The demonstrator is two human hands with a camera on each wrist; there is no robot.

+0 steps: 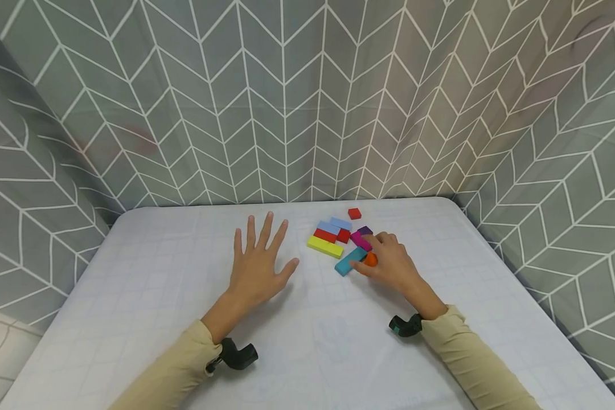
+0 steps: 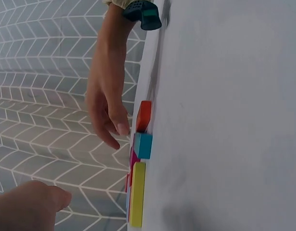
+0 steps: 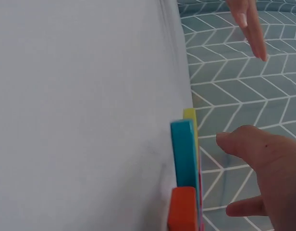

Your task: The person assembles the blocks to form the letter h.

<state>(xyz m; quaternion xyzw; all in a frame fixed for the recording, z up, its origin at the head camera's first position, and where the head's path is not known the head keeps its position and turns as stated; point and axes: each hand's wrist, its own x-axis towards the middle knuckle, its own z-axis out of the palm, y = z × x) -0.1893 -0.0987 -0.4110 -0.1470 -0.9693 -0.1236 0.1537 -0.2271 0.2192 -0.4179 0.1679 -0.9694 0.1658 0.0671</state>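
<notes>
My left hand (image 1: pixel 257 273) hovers over the white table, left of the blocks, its fingers spread and nothing in it. Above the right side of the cluster is my right hand (image 1: pixel 393 266), thumb and fingers apart. Beneath it lie a teal block (image 1: pixel 347 263), an orange block (image 1: pixel 371 259) and a magenta block (image 1: pixel 359 240). Both wrist views show a gap between this hand and the teal block (image 3: pixel 184 151). A purple block (image 1: pixel 365 230) shows partly behind the magenta one. The yellow block (image 1: pixel 325 246) lies nearest my left hand.
Behind the yellow block sit a long red block (image 1: pixel 325 235), a small red block (image 1: pixel 343 236) and light blue blocks (image 1: pixel 329 227). Another red block (image 1: pixel 355 213) stands apart near the back edge of the table (image 1: pixel 148 273). A grey patterned curtain (image 1: pixel 297 114) hangs behind.
</notes>
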